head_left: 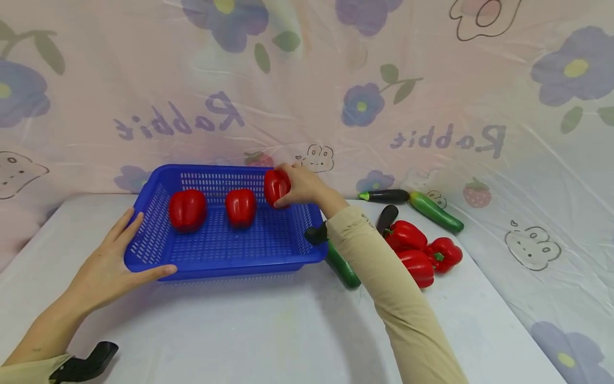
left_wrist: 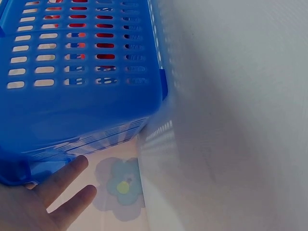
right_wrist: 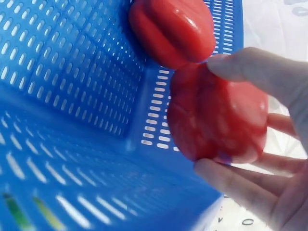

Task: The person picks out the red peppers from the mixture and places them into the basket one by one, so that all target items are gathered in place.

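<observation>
A blue perforated basket (head_left: 225, 265) stands on the white table with two red bell peppers inside, one at the left (head_left: 187, 210) and one near the middle (head_left: 241, 208). My right hand (head_left: 304, 184) grips a third red bell pepper (right_wrist: 219, 113) between thumb and fingers, at the basket's back right corner. In the right wrist view this pepper is beside the middle one. My left hand (head_left: 112, 264) spreads its fingers at the basket's left end, the thumb along the front rim. In the left wrist view, two fingertips (left_wrist: 77, 166) show beside the basket's wall.
Right of the basket lie several more red bell peppers (head_left: 406, 236), a green zucchini (head_left: 342, 266), a dark eggplant (head_left: 386, 217), another eggplant (head_left: 386, 196) and another zucchini (head_left: 436, 212). A printed curtain (head_left: 307, 96) hangs behind the white table (head_left: 268, 330).
</observation>
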A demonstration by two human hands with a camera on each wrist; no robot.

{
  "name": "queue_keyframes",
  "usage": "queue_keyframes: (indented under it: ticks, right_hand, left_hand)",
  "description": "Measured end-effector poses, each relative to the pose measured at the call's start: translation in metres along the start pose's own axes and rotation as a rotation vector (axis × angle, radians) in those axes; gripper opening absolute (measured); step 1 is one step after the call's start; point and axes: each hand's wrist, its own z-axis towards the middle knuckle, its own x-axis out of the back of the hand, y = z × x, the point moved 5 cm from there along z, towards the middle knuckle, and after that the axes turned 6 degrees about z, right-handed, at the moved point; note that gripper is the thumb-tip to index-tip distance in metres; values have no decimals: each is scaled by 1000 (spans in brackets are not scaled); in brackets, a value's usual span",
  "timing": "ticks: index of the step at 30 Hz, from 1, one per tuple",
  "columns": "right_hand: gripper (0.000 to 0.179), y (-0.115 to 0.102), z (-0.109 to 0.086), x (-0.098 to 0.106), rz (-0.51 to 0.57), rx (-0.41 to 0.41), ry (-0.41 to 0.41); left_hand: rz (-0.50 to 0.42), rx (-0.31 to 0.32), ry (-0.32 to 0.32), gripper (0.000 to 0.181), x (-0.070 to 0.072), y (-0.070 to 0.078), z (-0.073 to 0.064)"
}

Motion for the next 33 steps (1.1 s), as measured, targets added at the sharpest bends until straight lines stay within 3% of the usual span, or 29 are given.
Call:
queue_keyframes:
  ticks: [10, 21, 33]
  right_hand:
    - [77, 10, 7, -18, 32, -117, -131]
    - [83, 13, 11, -37, 73, -199, -208]
    - [85, 11, 11, -40, 29, -195, -213]
  left_hand:
    - [-14, 1, -1, 118, -1, 2, 1]
    - [-15, 3, 9, 118, 0, 1, 1]
    - [-12, 7, 14, 118, 1, 0, 1]
